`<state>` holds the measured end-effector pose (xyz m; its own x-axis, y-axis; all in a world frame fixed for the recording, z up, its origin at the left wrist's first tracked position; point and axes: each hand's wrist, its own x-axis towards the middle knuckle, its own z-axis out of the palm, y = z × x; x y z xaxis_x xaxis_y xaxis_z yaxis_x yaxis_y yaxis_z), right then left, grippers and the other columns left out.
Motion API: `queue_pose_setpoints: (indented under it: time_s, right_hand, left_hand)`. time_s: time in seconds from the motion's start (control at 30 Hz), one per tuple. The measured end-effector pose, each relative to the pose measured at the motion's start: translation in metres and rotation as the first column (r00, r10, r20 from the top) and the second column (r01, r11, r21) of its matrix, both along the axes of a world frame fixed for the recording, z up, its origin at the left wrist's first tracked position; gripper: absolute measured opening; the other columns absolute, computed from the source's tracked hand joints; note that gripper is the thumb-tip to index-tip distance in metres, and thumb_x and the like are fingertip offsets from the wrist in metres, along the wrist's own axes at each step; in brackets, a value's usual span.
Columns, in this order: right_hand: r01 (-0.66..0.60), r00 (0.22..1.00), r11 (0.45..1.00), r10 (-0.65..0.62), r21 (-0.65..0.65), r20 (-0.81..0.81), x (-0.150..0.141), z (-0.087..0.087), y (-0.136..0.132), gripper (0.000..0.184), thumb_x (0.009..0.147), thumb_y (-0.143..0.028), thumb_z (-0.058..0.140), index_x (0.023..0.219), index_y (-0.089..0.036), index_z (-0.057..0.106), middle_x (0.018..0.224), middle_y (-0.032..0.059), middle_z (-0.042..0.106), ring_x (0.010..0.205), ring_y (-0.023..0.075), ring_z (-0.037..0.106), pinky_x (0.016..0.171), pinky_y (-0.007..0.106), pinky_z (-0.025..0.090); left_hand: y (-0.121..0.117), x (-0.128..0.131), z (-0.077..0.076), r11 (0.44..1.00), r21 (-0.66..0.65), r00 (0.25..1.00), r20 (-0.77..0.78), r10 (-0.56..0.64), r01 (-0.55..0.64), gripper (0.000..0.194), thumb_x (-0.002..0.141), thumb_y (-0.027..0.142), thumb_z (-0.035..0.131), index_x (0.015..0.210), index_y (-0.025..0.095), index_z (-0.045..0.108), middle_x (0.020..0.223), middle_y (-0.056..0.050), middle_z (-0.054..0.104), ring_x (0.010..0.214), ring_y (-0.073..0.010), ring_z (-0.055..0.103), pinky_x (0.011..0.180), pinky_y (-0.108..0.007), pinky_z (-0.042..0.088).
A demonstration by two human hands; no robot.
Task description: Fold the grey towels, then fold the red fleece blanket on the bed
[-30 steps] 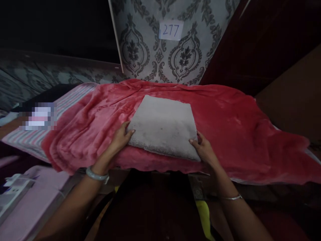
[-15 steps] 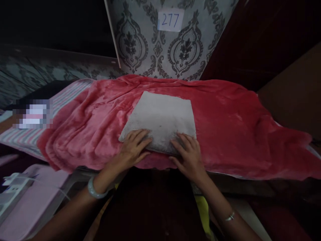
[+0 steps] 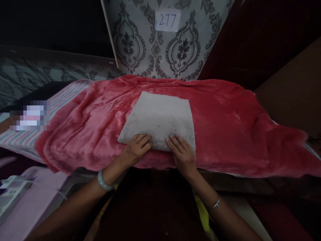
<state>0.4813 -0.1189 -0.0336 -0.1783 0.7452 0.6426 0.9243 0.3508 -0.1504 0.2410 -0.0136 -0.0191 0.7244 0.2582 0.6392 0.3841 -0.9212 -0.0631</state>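
Note:
A grey plush towel (image 3: 162, 112), folded into a flat four-sided piece, lies on a red fleece blanket (image 3: 223, 134). Over its near edge, left of the middle, rests my left hand (image 3: 136, 147), fingers slightly bent on the cloth. My right hand (image 3: 183, 154) lies on the near right part, its fingers stretched out and close together on the towel. Neither thumb shows clearly. Dark smudges mark the towel's surface near my fingertips. Both hands touch the cloth from above, without lifting it.
A striped sheet (image 3: 66, 98) shows from under the blanket at the left, with a blurred-out object (image 3: 31, 117) on it. Behind are a dark screen (image 3: 55, 30) and a wall paper marked 277 (image 3: 167, 20). A pink lid (image 3: 42, 190) stands low at left.
Both hands let go of the towel's sides and came inward onto its near edge. Since half a second ago, the fingers have drawn closer together. The towel stays flat on the blanket.

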Motion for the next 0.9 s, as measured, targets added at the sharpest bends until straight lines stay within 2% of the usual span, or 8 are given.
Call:
queue_pose_setpoints:
  time_s: [0.1, 0.23, 0.33, 0.43, 0.53, 0.7, 0.9]
  right_hand:
    - [0.000, 1.000, 1.000, 0.001, -0.029, 0.004, 0.000, 0.002, -0.003, 0.061, 0.094, -0.005, 0.042, 0.149, -0.030, 0.049, 0.144, 0.0051, 0.060, 0.139, 0.0249, 0.049, 0.110, 0.048, 0.046]
    - [-0.032, 0.999, 0.998, 0.031, -0.048, -0.016, 0.004, 0.010, -0.001, 0.057, 0.094, -0.005, 0.042, 0.146, -0.026, 0.054, 0.140, 0.0057, 0.063, 0.136, 0.0240, 0.053, 0.106, 0.045, 0.049]
    - [-0.031, 0.999, 0.996, 0.030, -0.085, -0.021, 0.007, 0.017, 0.002, 0.055, 0.093, -0.005, 0.042, 0.142, -0.025, 0.059, 0.135, 0.0053, 0.067, 0.131, 0.0228, 0.057, 0.106, 0.043, 0.051]
    - [-0.025, 0.999, 0.993, 0.020, -0.119, -0.038, 0.008, 0.024, 0.004, 0.053, 0.092, -0.006, 0.042, 0.138, -0.026, 0.061, 0.131, 0.0049, 0.069, 0.127, 0.0224, 0.060, 0.107, 0.044, 0.051]
    - [-0.036, 0.998, 0.989, 0.029, -0.146, -0.050, 0.008, 0.030, 0.007, 0.051, 0.092, -0.007, 0.042, 0.135, -0.024, 0.063, 0.127, 0.0058, 0.071, 0.121, 0.0230, 0.062, 0.106, 0.044, 0.052]
    - [-0.040, 0.998, 0.984, 0.033, -0.174, -0.044, 0.008, 0.038, 0.010, 0.051, 0.091, -0.006, 0.043, 0.135, -0.020, 0.063, 0.125, 0.0073, 0.071, 0.118, 0.0233, 0.063, 0.106, 0.043, 0.051]
    - [-0.039, 0.998, 0.982, 0.031, -0.186, -0.047, 0.005, 0.034, 0.006, 0.052, 0.091, -0.004, 0.042, 0.136, -0.020, 0.062, 0.133, 0.0067, 0.067, 0.125, 0.0235, 0.060, 0.110, 0.044, 0.049]
  left_hand:
    - [-0.001, -0.003, 0.001, 1.000, -0.003, 1.000, -0.031, 0.001, -0.001, 0.027, 0.094, 0.010, 0.049, 0.109, 0.021, 0.069, 0.115, -0.011, 0.071, 0.109, -0.0233, 0.063, 0.087, -0.040, 0.054]
    - [-0.006, -0.002, 0.007, 0.998, 0.035, 0.999, 0.013, 0.042, -0.043, 0.023, 0.093, 0.013, 0.054, 0.109, 0.021, 0.068, 0.116, -0.011, 0.070, 0.108, -0.0234, 0.062, 0.088, -0.040, 0.054]
    - [-0.016, 0.003, 0.008, 0.985, 0.149, 0.990, 0.119, 0.075, -0.092, 0.016, 0.091, 0.020, 0.062, 0.104, 0.025, 0.068, 0.121, -0.008, 0.069, 0.115, -0.0235, 0.061, 0.094, -0.042, 0.052]
    - [-0.027, 0.013, 0.004, 0.967, 0.253, 0.988, 0.151, -0.015, -0.024, 0.014, 0.090, 0.019, 0.065, 0.098, 0.029, 0.068, 0.123, -0.001, 0.070, 0.122, -0.0201, 0.057, 0.103, -0.040, 0.048]
    - [-0.032, 0.026, -0.001, 0.974, 0.228, 0.995, 0.098, -0.013, -0.010, 0.014, 0.091, 0.018, 0.065, 0.100, 0.026, 0.070, 0.130, -0.004, 0.069, 0.130, -0.0208, 0.053, 0.112, -0.041, 0.042]
    - [-0.030, 0.046, 0.000, 0.979, 0.141, 0.988, 0.077, 0.135, -0.145, 0.009, 0.091, 0.020, 0.063, 0.087, 0.021, 0.071, 0.144, -0.011, 0.060, 0.138, -0.0280, 0.047, 0.117, -0.051, 0.035]
    - [-0.022, 0.045, 0.000, 0.964, 0.266, 0.994, 0.109, -0.005, -0.024, 0.018, 0.095, 0.016, 0.056, 0.091, 0.024, 0.072, 0.130, -0.002, 0.070, 0.128, -0.0194, 0.056, 0.119, -0.043, 0.036]
